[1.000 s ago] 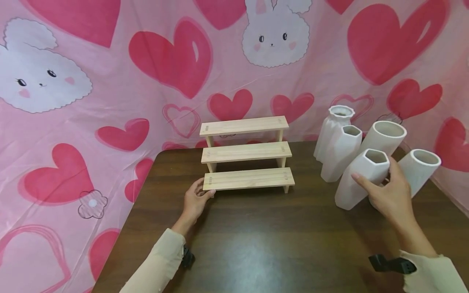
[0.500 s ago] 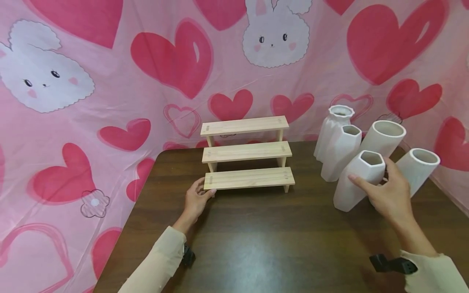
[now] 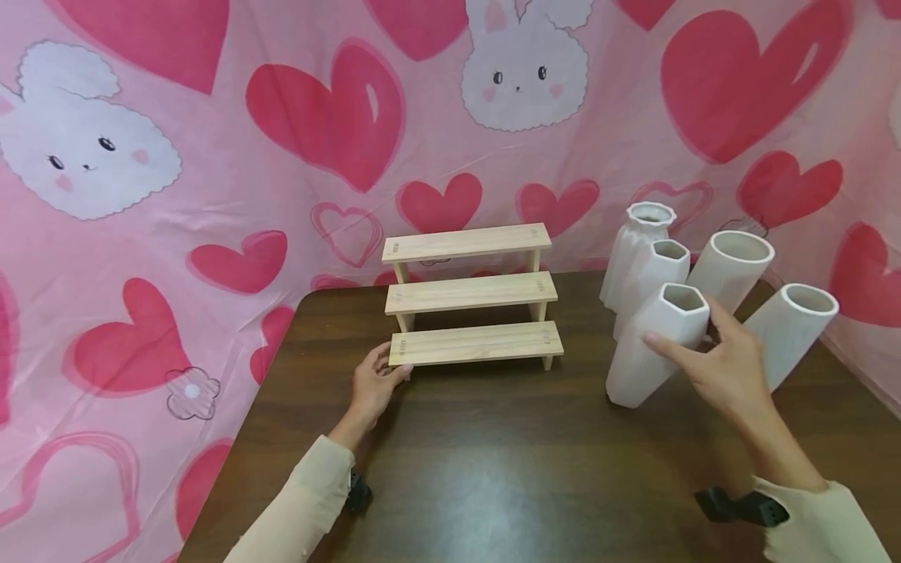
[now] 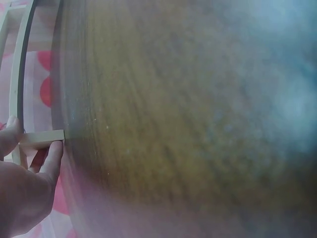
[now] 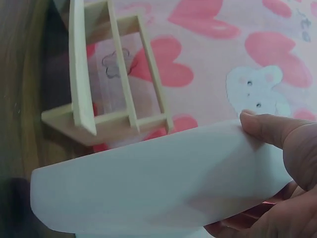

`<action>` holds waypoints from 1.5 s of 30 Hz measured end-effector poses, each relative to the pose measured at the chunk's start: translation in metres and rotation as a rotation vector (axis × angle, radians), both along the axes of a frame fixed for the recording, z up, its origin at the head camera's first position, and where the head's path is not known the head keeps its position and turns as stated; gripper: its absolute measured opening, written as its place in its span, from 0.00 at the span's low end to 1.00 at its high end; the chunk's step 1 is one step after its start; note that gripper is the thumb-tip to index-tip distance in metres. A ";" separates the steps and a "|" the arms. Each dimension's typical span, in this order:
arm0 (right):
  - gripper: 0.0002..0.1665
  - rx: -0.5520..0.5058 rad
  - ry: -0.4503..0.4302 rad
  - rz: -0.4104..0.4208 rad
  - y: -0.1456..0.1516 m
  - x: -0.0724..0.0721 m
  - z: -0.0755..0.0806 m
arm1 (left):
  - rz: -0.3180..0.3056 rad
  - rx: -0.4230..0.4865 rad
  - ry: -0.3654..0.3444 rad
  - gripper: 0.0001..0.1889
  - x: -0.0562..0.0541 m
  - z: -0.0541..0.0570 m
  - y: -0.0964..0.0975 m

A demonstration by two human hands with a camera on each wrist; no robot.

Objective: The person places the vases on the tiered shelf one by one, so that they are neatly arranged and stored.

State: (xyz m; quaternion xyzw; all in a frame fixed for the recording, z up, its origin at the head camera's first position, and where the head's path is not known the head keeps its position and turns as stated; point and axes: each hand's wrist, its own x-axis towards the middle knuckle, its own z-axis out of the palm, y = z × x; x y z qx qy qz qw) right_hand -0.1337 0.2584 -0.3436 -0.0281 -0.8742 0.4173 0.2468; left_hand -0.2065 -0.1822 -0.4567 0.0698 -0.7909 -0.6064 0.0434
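Note:
A three-tier wooden display stand [image 3: 475,344] of pale boards stands toward the back of the table. My left hand [image 3: 371,387] grips the left end of its lowest tier, thumb at the front edge; the left wrist view shows the fingers [image 4: 53,158] around the end support. On the right, my right hand [image 3: 732,363] holds a white faceted vase [image 3: 651,348] with a hexagonal mouth near its top, thumb on the near side and fingers behind. In the right wrist view the vase [image 5: 148,183] spans the lower part, with the stand beyond it.
Behind the held vase stand a ruffled-rim white vase [image 3: 622,250], another faceted vase [image 3: 662,266] and a round-mouthed vase [image 3: 735,270]. A second round-mouthed vase [image 3: 791,332] is right of my right hand. A pink heart-print cloth [image 3: 422,102] hangs behind the brown table [image 3: 450,453].
My right hand has moved left with the faceted vase, away from the round-mouthed vase at the right. My left hand keeps its grip on the stand, which stays in place.

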 end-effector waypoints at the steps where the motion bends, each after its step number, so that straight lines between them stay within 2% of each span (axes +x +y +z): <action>1: 0.38 -0.007 -0.007 0.008 -0.003 0.000 0.002 | 0.001 0.002 -0.002 0.32 0.000 0.000 0.000; 10: 0.41 -0.020 -0.056 0.117 -0.029 -0.007 0.019 | 0.011 0.011 -0.007 0.32 -0.002 -0.001 0.001; 18: 0.42 -0.025 -0.036 0.200 -0.049 -0.012 0.026 | 0.014 0.030 -0.008 0.31 -0.002 -0.002 0.002; 25: 0.42 -0.071 -0.021 0.293 -0.073 -0.021 0.031 | 0.004 0.025 -0.007 0.32 -0.001 0.001 0.001; 32: 0.39 -0.081 0.035 0.341 -0.099 -0.034 0.037 | 0.015 0.003 -0.007 0.31 -0.002 -0.002 0.000; 40: 0.40 -0.095 0.003 0.390 -0.122 -0.048 0.043 | 0.012 -0.003 -0.017 0.32 -0.002 -0.002 -0.001; 45: 0.42 -0.147 0.017 0.444 -0.137 -0.058 0.049 | 0.011 0.000 -0.014 0.32 -0.002 -0.002 -0.001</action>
